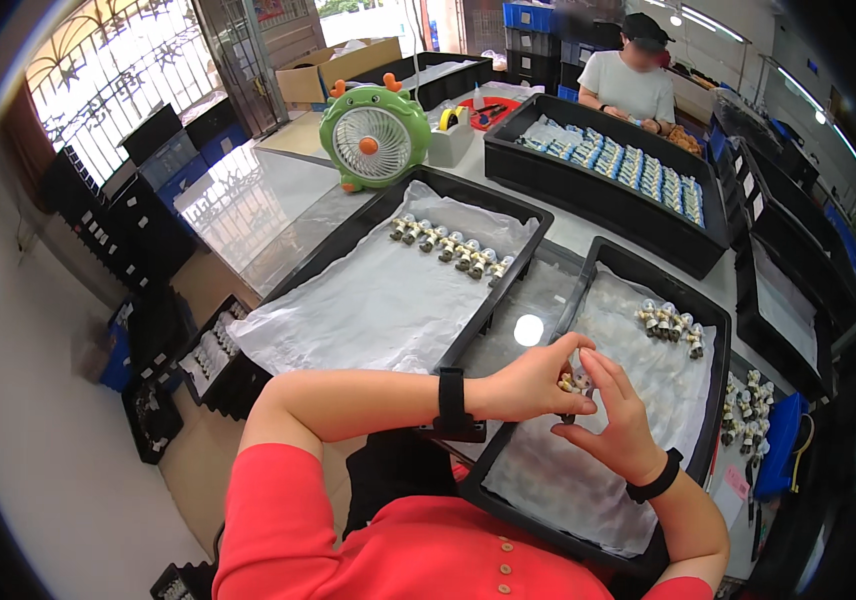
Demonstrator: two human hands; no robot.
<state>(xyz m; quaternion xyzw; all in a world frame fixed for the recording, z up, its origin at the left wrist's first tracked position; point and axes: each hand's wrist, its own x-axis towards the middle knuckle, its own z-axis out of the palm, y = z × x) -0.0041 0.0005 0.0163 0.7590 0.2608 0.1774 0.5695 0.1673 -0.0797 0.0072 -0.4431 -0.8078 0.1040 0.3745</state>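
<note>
In front of my chest, over the near right tray, my two hands meet around one small figurine (pixel 576 383) with a pale, clear-looking top and a dark base. My left hand (pixel 538 378) pinches it from the left, fingers bent round it. From the other side, my right hand (pixel 616 410) spans it, index finger near its top and thumb by its base. Fingers hide much of the figurine. Beyond my right hand, a short row of similar figurines (pixel 670 322) lies on the white lining of the right black tray (pixel 722 345).
Left of it, another lined black tray (pixel 348 240) holds a row of figurines (pixel 448 245). A green fan (pixel 373 135) stands behind. A deep black bin (pixel 588 205) holds many blue-and-white pieces. Across the table sits a person (pixel 628 85). More figurines (pixel 748 410) lie right.
</note>
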